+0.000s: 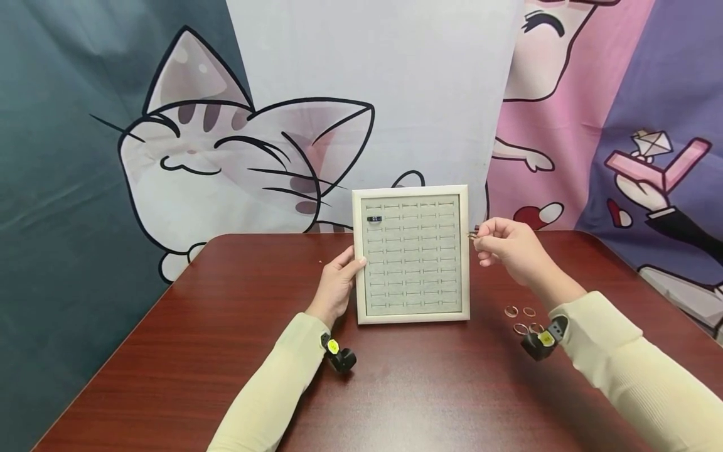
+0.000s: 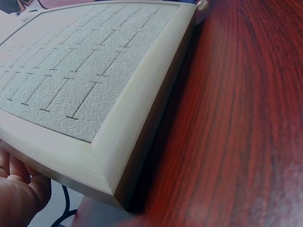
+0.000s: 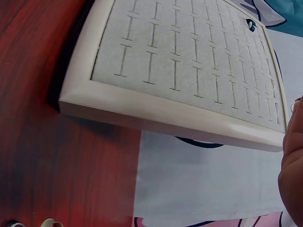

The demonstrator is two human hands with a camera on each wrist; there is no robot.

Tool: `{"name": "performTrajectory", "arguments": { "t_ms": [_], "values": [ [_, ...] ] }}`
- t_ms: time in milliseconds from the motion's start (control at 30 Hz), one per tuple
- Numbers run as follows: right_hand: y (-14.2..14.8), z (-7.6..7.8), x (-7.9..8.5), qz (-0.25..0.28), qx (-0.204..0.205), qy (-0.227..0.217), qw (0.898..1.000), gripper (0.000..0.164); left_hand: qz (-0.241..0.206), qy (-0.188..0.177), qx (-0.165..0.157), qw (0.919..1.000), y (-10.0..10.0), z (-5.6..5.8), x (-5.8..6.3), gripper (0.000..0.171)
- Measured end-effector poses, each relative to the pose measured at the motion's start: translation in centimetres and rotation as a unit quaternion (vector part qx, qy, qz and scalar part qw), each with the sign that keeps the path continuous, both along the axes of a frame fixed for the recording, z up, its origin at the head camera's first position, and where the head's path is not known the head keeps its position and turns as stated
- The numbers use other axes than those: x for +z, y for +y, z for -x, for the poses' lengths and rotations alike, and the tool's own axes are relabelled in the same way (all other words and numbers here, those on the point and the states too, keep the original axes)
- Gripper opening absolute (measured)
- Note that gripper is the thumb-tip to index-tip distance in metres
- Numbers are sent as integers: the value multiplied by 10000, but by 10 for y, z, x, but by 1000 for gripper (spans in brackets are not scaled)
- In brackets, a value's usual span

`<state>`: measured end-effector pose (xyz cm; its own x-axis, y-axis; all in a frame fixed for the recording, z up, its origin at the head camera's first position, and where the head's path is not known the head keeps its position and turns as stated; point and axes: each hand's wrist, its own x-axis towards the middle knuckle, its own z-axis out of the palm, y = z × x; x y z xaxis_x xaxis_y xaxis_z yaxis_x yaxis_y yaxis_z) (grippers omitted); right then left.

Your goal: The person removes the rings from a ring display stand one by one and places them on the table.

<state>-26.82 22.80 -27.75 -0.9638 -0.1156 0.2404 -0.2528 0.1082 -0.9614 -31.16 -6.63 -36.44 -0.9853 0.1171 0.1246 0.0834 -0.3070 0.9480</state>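
A cream-framed ring display board (image 1: 412,254), its grey fabric cut with rows of slots, stands upright on the table. One dark ring (image 1: 374,219) sits in a slot near the upper left; the same dark ring (image 3: 251,25) shows at the top of the right wrist view. My left hand (image 1: 334,285) grips the board's left edge, thumb on the front of the frame. Just off the board's right edge, my right hand (image 1: 511,248) pinches a small gold-toned ring (image 1: 473,235) between thumb and fingers. In the right wrist view only part of that hand (image 3: 292,175) appears.
Several loose rings (image 1: 511,311) lie on the reddish-brown table (image 1: 226,351), below my right hand and near its wrist camera. Behind the table hangs a cloth backdrop (image 1: 384,56) printed with cartoon figures.
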Motion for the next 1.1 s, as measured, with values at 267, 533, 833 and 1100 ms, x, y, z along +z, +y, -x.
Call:
{"name": "performTrajectory", "arguments": {
  "t_ms": [267,533,833,1100],
  "values": [
    [5,-8,-11,-25,45,-50,10000,18,3,35,10,10000,0,1,0,40],
    [13,-13,-24,106,25,-215,9997,20,-29,35,11,10000,1,2,1,40],
    [21,-19,-36,-181,-85,-458,9987,16,-18,21,31,10000,0,1,0,41],
    [28,-24,-48,-342,-199,-660,9970,18,-1,1,36,10000,0,1,-2,40]
  ]
}}
